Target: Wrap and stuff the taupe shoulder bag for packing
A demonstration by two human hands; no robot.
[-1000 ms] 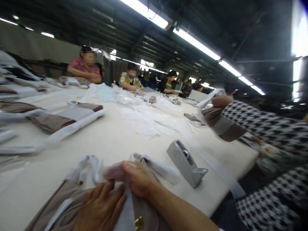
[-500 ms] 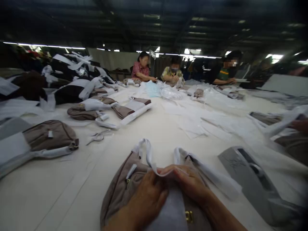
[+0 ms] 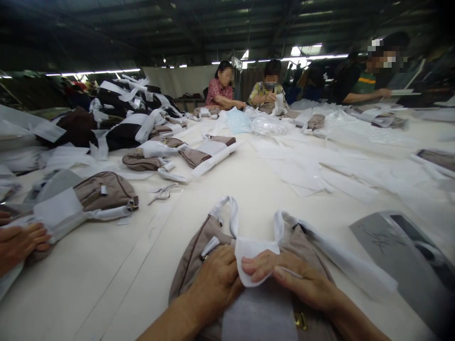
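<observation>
A taupe bag point(image 3: 190, 265) lies in front of me at the bottom centre, its strap wrapped in white material and a gold clasp low on its front. A white sheet point(image 3: 258, 312) runs down its middle, with the upper end folded over the bag's top. My left hand point(image 3: 218, 274) rests on the bag at the sheet's left edge, fingers bent and pressed together; whatever they grip is hidden. My right hand point(image 3: 295, 274) lies on the folded end, fingers stretched out over it.
A grey tape dispenser point(image 3: 387, 246) stands at right. Scissors point(image 3: 163, 193) and another wrapped bag point(image 3: 103, 192) are at left, with another person's hands point(image 3: 24, 241) on it. Wrapped bags, white sheets point(image 3: 298, 170) and three people occupy the far side.
The sheet's upper end now lies folded down over the bag. My right hand has spread its fingers on it. Another person's hands have appeared at left, and the view has shifted.
</observation>
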